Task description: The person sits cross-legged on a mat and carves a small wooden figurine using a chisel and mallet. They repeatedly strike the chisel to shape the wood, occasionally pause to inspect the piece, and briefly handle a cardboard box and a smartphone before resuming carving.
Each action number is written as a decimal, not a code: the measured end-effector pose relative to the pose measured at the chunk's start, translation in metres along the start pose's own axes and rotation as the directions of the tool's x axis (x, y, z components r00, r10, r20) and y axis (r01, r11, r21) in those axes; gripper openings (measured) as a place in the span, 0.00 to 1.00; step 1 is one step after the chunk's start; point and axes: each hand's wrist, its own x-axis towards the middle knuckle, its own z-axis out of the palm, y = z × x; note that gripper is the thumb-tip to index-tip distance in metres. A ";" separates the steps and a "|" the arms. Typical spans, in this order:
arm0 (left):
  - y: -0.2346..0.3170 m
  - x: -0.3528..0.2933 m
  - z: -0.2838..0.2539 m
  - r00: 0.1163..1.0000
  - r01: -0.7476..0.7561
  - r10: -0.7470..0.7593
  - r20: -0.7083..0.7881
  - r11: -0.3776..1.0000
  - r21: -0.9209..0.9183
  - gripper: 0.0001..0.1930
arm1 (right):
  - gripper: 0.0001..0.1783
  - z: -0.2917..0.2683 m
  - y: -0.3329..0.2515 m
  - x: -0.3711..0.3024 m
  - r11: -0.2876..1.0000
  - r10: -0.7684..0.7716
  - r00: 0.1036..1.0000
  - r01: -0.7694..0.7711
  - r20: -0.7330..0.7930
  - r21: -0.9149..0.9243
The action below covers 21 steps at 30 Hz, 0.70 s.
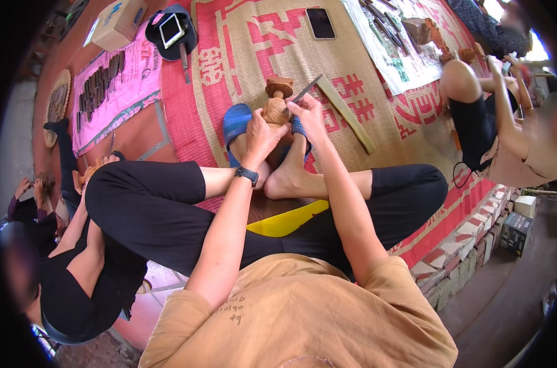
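A turned or carved light wooden piece [275, 111] with a narrow neck and a wider block at its far end stands between my feet. My left hand [264, 136] is wrapped round its near left side, steadying it. In my right hand [309, 118], a slim dark metal carving tool [307, 89] is gripped, its shaft slanting up to the right. The tool's lower end is at the wood, though the exact contact is too small to make out. Blue slippers [235, 121] flank the piece. A long flat wooden strip [347, 116] lies just right of my right hand.
A red and tan woven mat [229, 55] spreads ahead, bearing a black phone [320, 23]. At left, a pink cloth [131, 101] holds several carving tools, near a cap [189, 38] and a cardboard box [120, 24]. More tools lie on a white cloth [407, 76]. People work on both sides.
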 end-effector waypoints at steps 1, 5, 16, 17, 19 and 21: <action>0.000 0.000 0.001 1.000 0.005 -0.005 -0.005 1.000 -0.005 0.46 | 0.05 0.006 -0.003 0.000 0.999 -0.025 0.998 0.024 -0.050 -0.030; -0.006 0.002 0.004 1.000 0.028 -0.028 -0.010 0.999 0.040 0.47 | 0.07 0.028 -0.015 0.009 0.995 -0.060 0.997 0.057 -0.037 -0.081; -0.010 -0.001 0.006 0.998 -0.054 0.055 -0.035 0.998 0.020 0.46 | 0.12 0.028 -0.016 0.054 0.745 -0.116 0.990 0.138 0.077 -0.652; -0.013 -0.001 0.006 0.996 -0.063 0.065 -0.063 0.997 0.035 0.46 | 0.12 0.031 -0.019 0.054 0.755 -0.060 0.991 0.124 0.120 -0.644; -0.012 0.003 0.010 0.989 -0.091 0.098 -0.115 0.994 0.059 0.45 | 0.12 0.027 -0.027 0.053 0.765 0.043 0.980 0.093 0.195 -0.637; -0.013 0.000 0.005 0.994 -0.061 0.065 -0.092 0.997 0.051 0.45 | 0.11 0.032 -0.026 0.050 0.777 -0.013 0.976 0.146 0.217 -0.612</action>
